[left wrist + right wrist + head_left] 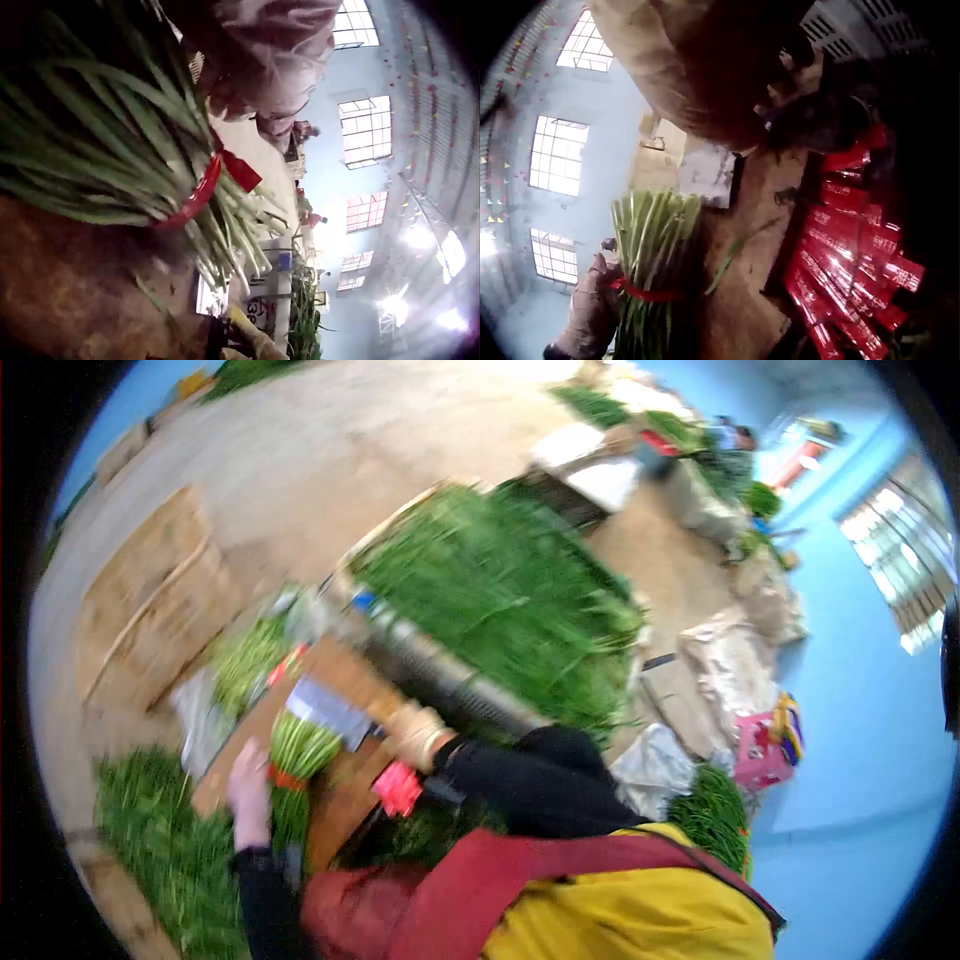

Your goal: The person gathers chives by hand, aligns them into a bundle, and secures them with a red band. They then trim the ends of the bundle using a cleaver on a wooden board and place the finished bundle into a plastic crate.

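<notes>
A bundle of chives point(304, 744) lies on a brown board point(330, 810), tied with a red band point(196, 201). Its pale cut ends point away from the person in the head view. My gloved left hand point(250, 790) is at the bundle's side, level with the band. Parts of its fingers are hidden, and I cannot tell whether they curl round the stems. My gloved right hand point(412, 734) grips the dark handle of a cleaver, whose broad grey blade point(706, 174) stands at the cut ends. A loose green leaf point(724, 266) lies on the board.
Red printed ties point(847, 262) fan out beside the board. A big crate point(455, 660) heaped with greens stands beyond it. More greens point(165, 850) lie at the left, near tan sacking point(160, 600). A pink basket point(757, 750) stands by the blue wall.
</notes>
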`<state>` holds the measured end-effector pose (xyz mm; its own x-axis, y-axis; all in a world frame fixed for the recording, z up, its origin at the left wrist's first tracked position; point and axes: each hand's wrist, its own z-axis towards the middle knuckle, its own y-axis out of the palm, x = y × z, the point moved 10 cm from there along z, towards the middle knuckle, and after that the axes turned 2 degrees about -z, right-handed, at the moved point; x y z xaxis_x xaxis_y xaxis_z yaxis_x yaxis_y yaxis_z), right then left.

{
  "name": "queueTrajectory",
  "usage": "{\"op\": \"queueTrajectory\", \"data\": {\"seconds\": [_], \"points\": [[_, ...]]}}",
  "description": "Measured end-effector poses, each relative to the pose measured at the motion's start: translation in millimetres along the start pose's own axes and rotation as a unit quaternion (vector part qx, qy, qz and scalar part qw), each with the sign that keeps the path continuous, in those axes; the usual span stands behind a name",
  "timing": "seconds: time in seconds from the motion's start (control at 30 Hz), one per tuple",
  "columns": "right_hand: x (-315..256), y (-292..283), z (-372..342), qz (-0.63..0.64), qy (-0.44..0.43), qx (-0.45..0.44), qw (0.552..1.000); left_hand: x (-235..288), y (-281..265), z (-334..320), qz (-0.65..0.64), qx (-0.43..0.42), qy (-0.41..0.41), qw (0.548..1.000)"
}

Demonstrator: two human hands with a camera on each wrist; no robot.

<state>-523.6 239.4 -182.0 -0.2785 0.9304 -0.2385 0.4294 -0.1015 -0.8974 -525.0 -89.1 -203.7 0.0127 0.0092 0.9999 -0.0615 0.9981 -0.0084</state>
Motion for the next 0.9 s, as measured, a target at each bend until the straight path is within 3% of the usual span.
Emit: {"op": "queueTrajectory", "data": {"seconds": [0.03, 0.07, 0.1, 0.13, 0.17, 0.2, 0.27, 0.3, 0.37, 0.4, 0.47, 0.53, 0.63, 0.7, 0.77, 0.9], "points": [[-2, -3, -2, 0.020, -0.023, 0.065, 0.997, -10, 9, -13, 0.297, -0.043, 0.000, 0.954], [8, 25, 9, 0.043, 0.015, -0.040, 0.998, 33, 40, -23, 0.463, -0.082, -0.115, 0.875], [1, 6, 3, 0.069, -0.002, 0.050, 0.996, 29, 36, -22, 0.452, -0.059, -0.027, 0.890], [4, 27, 16, 0.075, -0.043, 0.092, 0.992, 32, 41, -22, 0.480, -0.087, -0.059, 0.871], [-3, 16, 9, 0.111, 0.001, 0.020, 0.994, 33, 40, -24, 0.480, -0.094, -0.052, 0.871], [-5, 21, 13, 0.112, -0.038, 0.055, 0.991, 40, 39, -25, 0.514, -0.096, -0.060, 0.850], [-5, 22, 23, 0.177, -0.039, 0.022, 0.983, 36, 37, -22, 0.535, -0.096, -0.062, 0.837], [-12, 5, 19, 0.200, -0.067, 0.099, 0.972, 32, 33, -21, 0.543, -0.090, -0.090, 0.830], [0, 20, 24, 0.235, 0.025, -0.110, 0.965, 28, 31, -23, 0.506, -0.122, -0.141, 0.842], [-5, 16, 26, 0.272, -0.040, -0.084, 0.958, 34, 30, -21, 0.507, -0.122, -0.143, 0.841], [5, 20, 29, 0.258, -0.007, -0.061, 0.964, 39, 40, -15, 0.467, -0.167, -0.154, 0.854], [5, 13, 27, 0.214, 0.008, -0.046, 0.976, 48, 57, -4, 0.499, -0.184, -0.137, 0.836], [9, 24, 20, 0.268, 0.043, -0.071, 0.960, 51, 78, 0, 0.507, -0.199, -0.153, 0.825], [-17, -21, 5, 0.375, -0.139, 0.120, 0.909, 53, 79, -3, 0.550, -0.163, -0.159, 0.803], [-10, -9, 4, 0.383, -0.106, 0.086, 0.914, 51, 85, -7, 0.571, -0.152, -0.153, 0.792], [-26, -32, -16, 0.381, -0.116, 0.132, 0.908, 62, 102, -9, 0.589, -0.126, -0.152, 0.784]]}}
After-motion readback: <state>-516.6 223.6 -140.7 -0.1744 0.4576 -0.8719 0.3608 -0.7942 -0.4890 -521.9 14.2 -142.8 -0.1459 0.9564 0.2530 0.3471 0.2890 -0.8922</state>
